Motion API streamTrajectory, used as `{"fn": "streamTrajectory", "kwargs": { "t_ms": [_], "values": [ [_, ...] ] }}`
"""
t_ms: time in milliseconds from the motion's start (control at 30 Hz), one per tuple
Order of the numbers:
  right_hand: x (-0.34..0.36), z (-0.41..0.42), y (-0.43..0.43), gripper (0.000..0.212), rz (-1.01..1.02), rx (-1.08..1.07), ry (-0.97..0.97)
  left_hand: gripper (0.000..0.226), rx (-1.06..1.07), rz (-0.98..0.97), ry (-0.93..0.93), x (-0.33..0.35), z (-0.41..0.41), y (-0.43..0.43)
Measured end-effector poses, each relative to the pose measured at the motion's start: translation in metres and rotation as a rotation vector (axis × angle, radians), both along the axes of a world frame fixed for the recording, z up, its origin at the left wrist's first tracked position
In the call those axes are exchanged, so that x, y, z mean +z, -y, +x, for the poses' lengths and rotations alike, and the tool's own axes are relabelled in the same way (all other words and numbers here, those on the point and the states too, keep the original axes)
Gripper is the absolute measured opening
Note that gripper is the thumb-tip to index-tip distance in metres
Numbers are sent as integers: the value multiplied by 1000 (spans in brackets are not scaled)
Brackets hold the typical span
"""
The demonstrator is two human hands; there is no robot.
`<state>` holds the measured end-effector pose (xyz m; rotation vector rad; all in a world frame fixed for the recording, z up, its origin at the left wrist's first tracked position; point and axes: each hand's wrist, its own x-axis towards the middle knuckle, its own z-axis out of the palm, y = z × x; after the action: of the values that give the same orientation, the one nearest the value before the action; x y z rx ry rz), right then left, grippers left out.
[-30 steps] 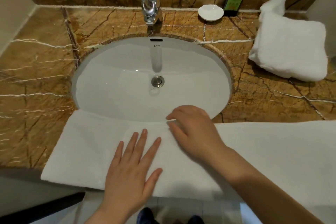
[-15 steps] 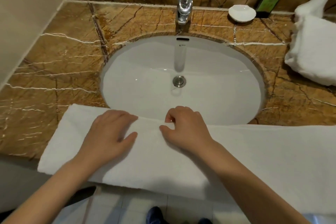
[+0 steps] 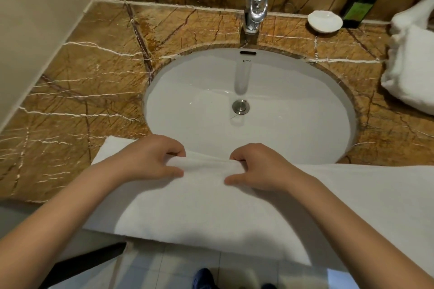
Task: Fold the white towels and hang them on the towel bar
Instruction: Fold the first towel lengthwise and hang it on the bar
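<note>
Brown marble with white and dark veins makes up the counter (image 3: 94,77), into which a white oval sink basin (image 3: 305,138) is set; every place below is given from that basin.

A long white terry towel (image 3: 211,213) is laid as a broad strip along the counter's front edge, just in front of the basin. Its far edge overlaps the basin's front rim, and its near edge hangs slightly past the counter. To the right of the basin and well apart from it, a second white towel (image 3: 413,73) is seen lying in a thick bundle; whether it has been properly folded cannot be told, as it is cut off by the edge of the view.

The strip's far edge is pinched by both hands at the basin's front rim. The left hand (image 3: 150,162) and the right hand (image 3: 258,169) are held close together, thumbs on the near side and fingers curled over the far side, so that a small ridge of cloth is raised between them.

Behind the basin a chrome tap (image 3: 254,7) is mounted, and behind it to the right a dark green pump bottle (image 3: 358,7) and a small white soap dish (image 3: 325,20) are placed.

The task is judged to be at an early stage: one towel is being folded and nothing is hung. No towel bar is in view.
</note>
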<state>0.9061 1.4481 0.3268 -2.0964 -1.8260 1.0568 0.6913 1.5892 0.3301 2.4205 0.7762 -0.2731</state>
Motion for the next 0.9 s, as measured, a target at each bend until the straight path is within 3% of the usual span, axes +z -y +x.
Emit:
{"fn": "streamTrajectory", "kwargs": {
  "t_ms": [233,333,400,533,600,667,767,900],
  "values": [
    [-1,1,4,16,94,-83,-112,15,16,-10,66,-1,-2,-1],
    [-7,-6,6,16,93,-118,-8,11,18,86,-31,-1,1,0],
    [-11,-11,7,21,94,-131,102,18,23,196,-50,-3,1,-1],
    [-17,-12,9,24,102,-200,192,35,21,310,103,-3,-6,-5],
    [-21,-9,8,22,49,-226,155,54,5,268,139,-3,-8,-12],
    [-23,-5,8,20,-20,-300,53,60,25,229,112,-4,-9,-17],
    [-27,-2,8,8,-24,-384,-29,49,38,183,82,-6,-9,-20],
    [-26,-2,9,16,187,-434,-80,14,179,15,247,-10,-6,-22]
  ]
}}
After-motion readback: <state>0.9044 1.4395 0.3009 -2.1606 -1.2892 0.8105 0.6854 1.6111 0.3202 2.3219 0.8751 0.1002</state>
